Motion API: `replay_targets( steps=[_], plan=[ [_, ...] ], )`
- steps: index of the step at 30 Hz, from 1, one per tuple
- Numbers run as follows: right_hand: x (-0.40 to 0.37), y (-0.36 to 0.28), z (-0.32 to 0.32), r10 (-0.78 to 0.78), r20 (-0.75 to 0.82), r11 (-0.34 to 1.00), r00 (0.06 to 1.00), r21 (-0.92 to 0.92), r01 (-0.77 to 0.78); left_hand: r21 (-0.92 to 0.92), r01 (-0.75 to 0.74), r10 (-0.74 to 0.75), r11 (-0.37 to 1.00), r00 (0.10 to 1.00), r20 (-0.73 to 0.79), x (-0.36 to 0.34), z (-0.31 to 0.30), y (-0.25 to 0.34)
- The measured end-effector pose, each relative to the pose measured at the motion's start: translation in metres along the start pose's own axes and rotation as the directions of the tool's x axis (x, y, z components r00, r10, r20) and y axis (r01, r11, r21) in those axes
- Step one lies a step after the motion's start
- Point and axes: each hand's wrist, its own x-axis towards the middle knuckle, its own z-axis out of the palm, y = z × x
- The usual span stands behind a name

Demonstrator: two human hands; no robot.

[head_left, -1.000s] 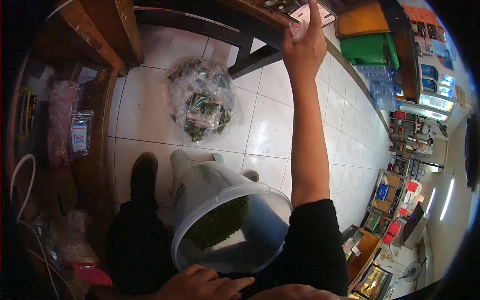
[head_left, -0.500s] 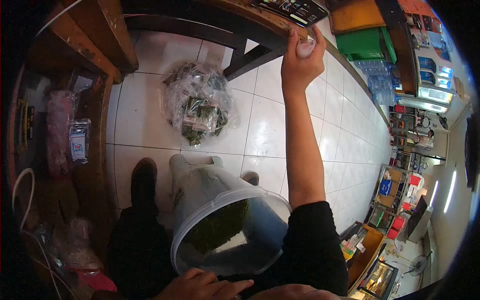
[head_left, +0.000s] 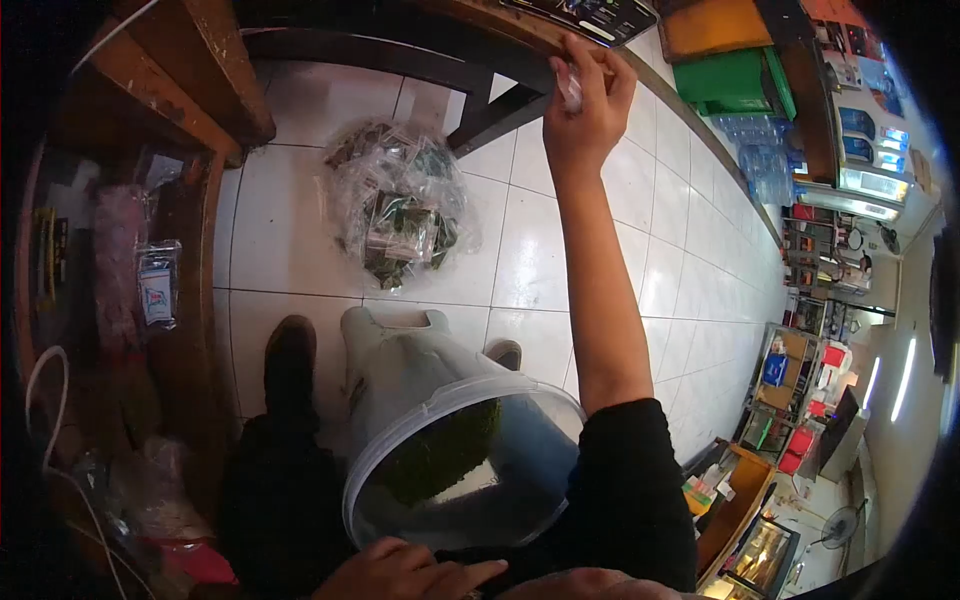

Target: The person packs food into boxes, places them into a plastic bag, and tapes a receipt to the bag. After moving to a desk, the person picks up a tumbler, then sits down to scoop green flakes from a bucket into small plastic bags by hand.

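My right hand (head_left: 588, 105) is stretched out to a dark table edge, its fingers curled round a small whitish-pink object (head_left: 572, 92) I cannot identify. The fingertips are beside a phone (head_left: 605, 18) with a lit screen lying on that edge. My left hand (head_left: 410, 575) lies low at the near rim of a whitish bucket (head_left: 365, 470), index finger stretched out, nothing visible in it. Tilted toward me between my legs, the bucket contains a dark green leafy or powdery mass (head_left: 445, 455).
A clear plastic bag (head_left: 400, 215) of small green-filled packets sits on the white tiled floor (head_left: 540, 250). Wooden furniture (head_left: 195, 70) stands on the left, with packets (head_left: 158, 285) on it. Further right are a green box (head_left: 725, 85) and water bottles (head_left: 765, 160).
My right hand has shifted slightly left and turned, its fingers now more bent beside the phone. It still has the whitish-pink object. My left hand is almost unmoved.
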Motion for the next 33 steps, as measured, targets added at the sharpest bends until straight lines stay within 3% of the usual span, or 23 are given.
replay_targets(
  steps=[2,5,8,14,17,20,23,26,28,30,32,33],
  plan=[
    [-0.003,0.004,0.003,-0.005,-0.009,1.0,1.0,0.017,0.005,-0.017,0.089,-0.086,0.996,0.984,0.156,0.002,-0.015,0.007],
    [0.001,0.002,0.003,-0.006,-0.009,1.0,1.0,0.008,0.006,-0.037,-0.001,-0.002,0.999,0.998,-0.061,-0.005,0.016,-0.009],
    [0.004,-0.001,-0.001,0.007,0.021,1.0,1.0,0.011,-0.007,-0.08,-0.102,0.087,0.992,0.981,-0.171,-0.004,0.004,-0.002],
    [0.006,-0.001,-0.003,-0.012,0.04,0.999,0.999,-0.04,0.014,0.017,-0.013,0.014,1.0,0.998,-0.062,-0.004,0.007,-0.004],
    [0.005,-0.002,-0.003,-0.006,0.036,0.999,0.999,-0.046,0.007,-0.109,0.058,-0.066,0.992,0.995,-0.069,-0.002,0.001,0.002],
    [0.006,-0.002,-0.003,-0.001,0.042,0.999,0.999,-0.04,0.003,-0.118,-0.009,-0.008,0.993,0.991,-0.137,-0.003,0.01,-0.003],
    [0.006,-0.002,-0.004,-0.011,0.049,0.999,0.999,-0.03,0.012,0.027,-0.074,0.078,0.997,0.971,-0.227,-0.005,0.016,-0.006],
    [0.006,-0.003,-0.005,0.007,0.067,0.999,0.998,-0.046,-0.004,-0.054,-0.044,0.036,0.998,0.988,-0.148,-0.005,0.009,-0.005],
    [0.004,-0.001,-0.004,0.038,0.08,0.999,0.996,-0.04,-0.035,0.361,0.122,-0.144,0.925,0.989,0.035,-0.022,0.104,-0.037],
    [0.004,-0.003,-0.004,0.057,0.07,0.998,0.996,-0.033,-0.055,0.383,0.13,-0.141,0.915,0.99,0.0,-0.022,0.106,-0.036],
    [0.004,-0.003,-0.003,0.059,0.06,0.998,0.996,-0.033,-0.057,0.02,-0.032,0.036,0.999,0.969,-0.244,-0.004,0.013,0.0],
    [0.004,-0.002,-0.002,0.051,0.054,0.998,0.997,-0.035,-0.049,0.034,-0.028,0.035,0.999,0.972,-0.231,-0.004,0.013,-0.001]
  ],
)
